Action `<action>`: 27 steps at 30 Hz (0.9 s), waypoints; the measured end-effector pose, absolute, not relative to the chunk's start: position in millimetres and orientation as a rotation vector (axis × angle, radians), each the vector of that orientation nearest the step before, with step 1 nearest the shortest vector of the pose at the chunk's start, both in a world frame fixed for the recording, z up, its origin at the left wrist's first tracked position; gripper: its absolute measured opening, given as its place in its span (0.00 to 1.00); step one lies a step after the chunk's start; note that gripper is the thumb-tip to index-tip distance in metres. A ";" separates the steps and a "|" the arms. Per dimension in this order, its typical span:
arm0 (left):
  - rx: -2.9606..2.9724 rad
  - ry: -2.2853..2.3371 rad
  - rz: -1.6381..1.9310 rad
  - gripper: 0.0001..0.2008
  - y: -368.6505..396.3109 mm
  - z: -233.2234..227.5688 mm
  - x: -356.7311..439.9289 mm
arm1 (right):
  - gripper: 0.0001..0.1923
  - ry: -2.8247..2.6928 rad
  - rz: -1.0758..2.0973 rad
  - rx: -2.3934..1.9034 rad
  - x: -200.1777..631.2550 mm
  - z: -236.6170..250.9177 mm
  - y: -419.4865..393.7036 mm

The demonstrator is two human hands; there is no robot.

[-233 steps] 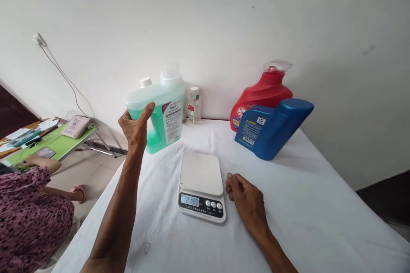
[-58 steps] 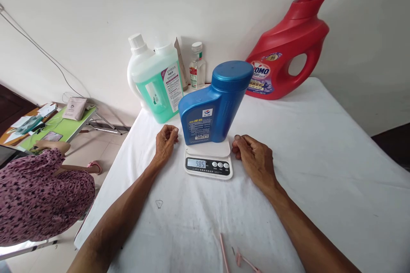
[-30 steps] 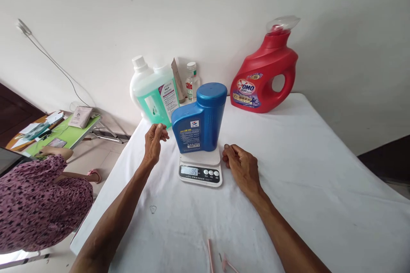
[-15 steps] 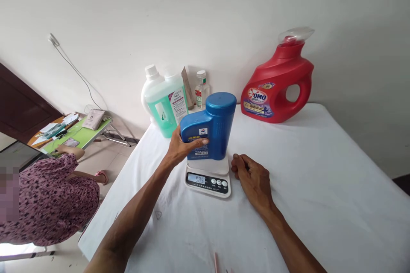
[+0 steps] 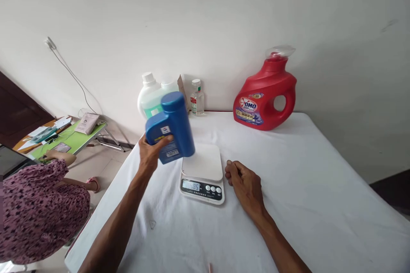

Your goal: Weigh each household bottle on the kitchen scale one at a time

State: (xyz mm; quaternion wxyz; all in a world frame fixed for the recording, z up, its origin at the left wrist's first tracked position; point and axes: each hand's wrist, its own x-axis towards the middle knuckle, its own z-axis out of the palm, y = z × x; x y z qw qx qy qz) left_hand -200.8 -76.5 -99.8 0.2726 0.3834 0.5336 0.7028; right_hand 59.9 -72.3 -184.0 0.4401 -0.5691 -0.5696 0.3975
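Note:
My left hand (image 5: 151, 152) grips a blue plastic bottle (image 5: 181, 130) by its lower left side, thumb across the label. The bottle tilts slightly and hangs above and to the left of a white kitchen scale (image 5: 209, 164), hiding part of the platform's left edge. The scale's display appears to read 585. Just right of the scale, my right hand (image 5: 246, 182) rests on the white cloth with its fingers curled; whether anything is inside them is hidden.
Along the wall stand a jug of green liquid (image 5: 150, 99), partly hidden by the blue bottle, a small clear bottle (image 5: 197, 100) and a red OMO detergent jug (image 5: 265, 94). At far left a person in a patterned pink garment (image 5: 48, 211) sits by a green table (image 5: 72, 138).
My left hand has lifted the blue bottle off the scale and carried it left. My right hand stays beside the scale. The whole view has shifted slightly.

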 end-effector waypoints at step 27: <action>1.366 2.045 1.870 0.41 -91.3 -125.4 -285.4 | 0.26 -1.377 0.954 -1.322 57.1 -199.2 -66.6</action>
